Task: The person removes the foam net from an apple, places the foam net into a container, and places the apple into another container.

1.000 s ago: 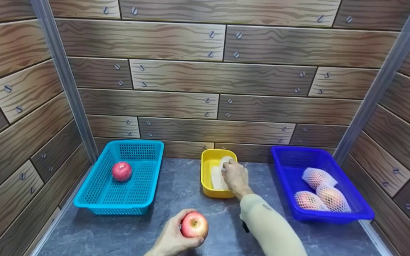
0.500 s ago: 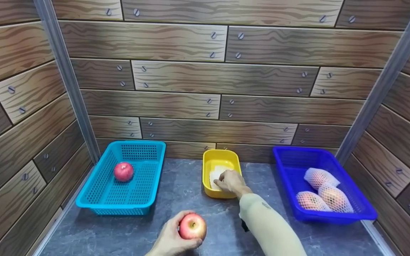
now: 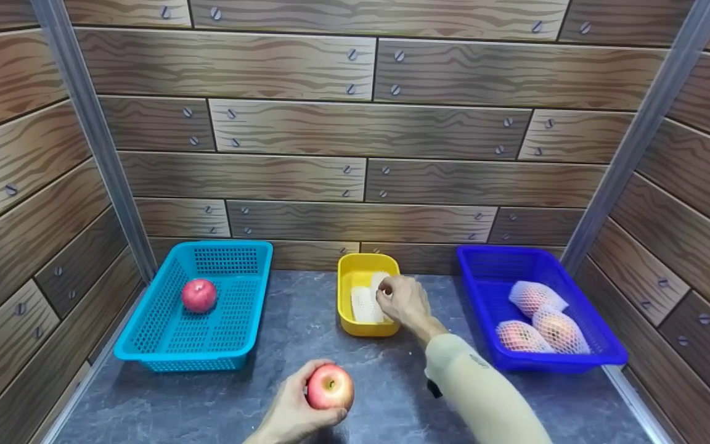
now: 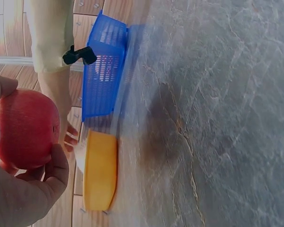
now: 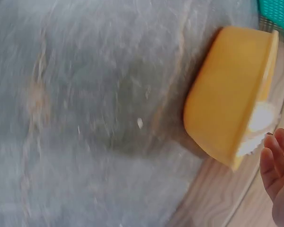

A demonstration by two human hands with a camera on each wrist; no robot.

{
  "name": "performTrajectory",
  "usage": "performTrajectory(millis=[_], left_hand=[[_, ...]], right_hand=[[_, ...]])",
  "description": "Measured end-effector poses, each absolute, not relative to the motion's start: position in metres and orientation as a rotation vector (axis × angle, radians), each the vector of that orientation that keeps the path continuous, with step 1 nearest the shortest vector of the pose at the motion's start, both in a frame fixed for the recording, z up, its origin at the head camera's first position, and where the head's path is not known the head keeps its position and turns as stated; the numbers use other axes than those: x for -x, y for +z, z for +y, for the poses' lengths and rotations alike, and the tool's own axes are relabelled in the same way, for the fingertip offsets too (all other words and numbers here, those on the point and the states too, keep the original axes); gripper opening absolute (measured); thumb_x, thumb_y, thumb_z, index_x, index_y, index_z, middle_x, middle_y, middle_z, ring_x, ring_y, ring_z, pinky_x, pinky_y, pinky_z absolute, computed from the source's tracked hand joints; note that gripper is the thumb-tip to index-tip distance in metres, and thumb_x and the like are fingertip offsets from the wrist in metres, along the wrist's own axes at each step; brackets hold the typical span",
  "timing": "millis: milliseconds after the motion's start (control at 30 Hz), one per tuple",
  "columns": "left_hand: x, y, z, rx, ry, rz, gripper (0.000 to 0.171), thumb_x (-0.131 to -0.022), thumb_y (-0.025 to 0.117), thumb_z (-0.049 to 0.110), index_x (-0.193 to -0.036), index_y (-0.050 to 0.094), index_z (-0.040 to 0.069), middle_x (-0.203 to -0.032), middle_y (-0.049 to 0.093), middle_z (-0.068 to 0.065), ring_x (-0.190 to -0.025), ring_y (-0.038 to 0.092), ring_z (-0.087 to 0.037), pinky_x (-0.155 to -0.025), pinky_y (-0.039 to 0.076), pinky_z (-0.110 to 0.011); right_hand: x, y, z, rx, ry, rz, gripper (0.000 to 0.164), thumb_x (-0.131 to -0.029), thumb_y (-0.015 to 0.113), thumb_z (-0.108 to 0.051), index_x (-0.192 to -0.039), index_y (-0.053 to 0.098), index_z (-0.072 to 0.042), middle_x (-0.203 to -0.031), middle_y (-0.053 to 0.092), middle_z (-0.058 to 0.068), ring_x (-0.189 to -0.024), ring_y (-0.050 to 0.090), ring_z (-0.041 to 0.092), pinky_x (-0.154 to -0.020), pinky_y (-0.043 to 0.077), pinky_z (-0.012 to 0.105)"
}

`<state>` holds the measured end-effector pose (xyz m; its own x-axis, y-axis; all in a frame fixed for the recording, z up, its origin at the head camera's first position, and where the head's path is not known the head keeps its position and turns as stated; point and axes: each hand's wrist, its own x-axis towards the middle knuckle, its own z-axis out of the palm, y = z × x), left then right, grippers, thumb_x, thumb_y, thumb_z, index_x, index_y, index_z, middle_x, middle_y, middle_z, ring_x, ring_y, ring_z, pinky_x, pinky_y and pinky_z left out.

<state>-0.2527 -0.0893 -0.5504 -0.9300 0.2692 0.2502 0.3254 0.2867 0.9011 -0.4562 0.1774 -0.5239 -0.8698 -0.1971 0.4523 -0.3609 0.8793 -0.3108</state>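
My left hand [image 3: 293, 404] grips a bare red apple [image 3: 330, 386] above the front of the table, with thumb and fingers round its sides. The left wrist view shows the apple from close by [image 4: 28, 127]. Over the yellow bin [image 3: 368, 330] my right hand [image 3: 407, 302] pinches a white foam net [image 3: 379, 280], which stands up at the fingertips. Another white foam net [image 3: 365, 305] lies flat in the bin beside it. In the right wrist view the curled fingers [image 5: 274, 142] are right at the white net [image 5: 261, 118], above the bin's rim.
At the left stands a cyan perforated basket [image 3: 207, 356] with one bare red apple [image 3: 199, 295]. A dark blue basket [image 3: 571, 361] at the right holds three apples in white nets [image 3: 558, 330]. Wood-patterned walls [image 3: 355, 185] enclose the grey marbled table [image 3: 306, 320].
My right hand first has a net at its fingers, then dips over the bin's front, then rises again with a net standing at its fingertips. The left hand keeps its apple nearly still.
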Motion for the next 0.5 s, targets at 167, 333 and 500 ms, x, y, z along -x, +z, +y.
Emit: performTrajectory(millis=[167, 333, 500], left_hand=[[0.251, -0.551, -0.085, 0.592, -1.758, -2.472, 0.071, -0.07, 0.097, 0.029, -0.133, 0.066, 0.021, -0.113, 0.073, 0.006, -0.099, 0.068, -0.012, -0.089, 0.054, -0.028], [0.251, -0.549, -0.082, 0.585, -1.793, -2.484, 0.072, -0.07, 0.096, 0.028, -0.134, 0.065, 0.017, -0.114, 0.072, 0.005, -0.1, 0.068, -0.013, -0.089, 0.054, -0.028], [0.251, -0.547, -0.08, 0.565, -1.813, -2.508, 0.074, -0.07, 0.096, 0.028, -0.135, 0.064, 0.013, -0.116, 0.072, 0.004, -0.102, 0.068, -0.015, -0.089, 0.054, -0.028]], right_hand=[[0.448, -0.513, 0.195, -0.521, 0.519, -2.5, 0.009, -0.088, 0.074, -0.024, -0.085, 0.078, -0.017, -0.08, 0.069, 0.0, -0.071, 0.065, 0.021, -0.064, 0.054, 0.043], [0.438, -0.509, 0.217, -0.566, 0.485, -2.389, 0.012, -0.091, 0.073, -0.023, -0.082, 0.076, -0.016, -0.076, 0.066, -0.001, -0.066, 0.065, 0.022, -0.058, 0.053, 0.045], [0.424, -0.511, 0.244, -0.57, 0.458, -2.333, 0.009, -0.091, 0.074, -0.02, -0.083, 0.075, -0.016, -0.077, 0.067, 0.0, -0.066, 0.066, 0.025, -0.059, 0.053, 0.047]])
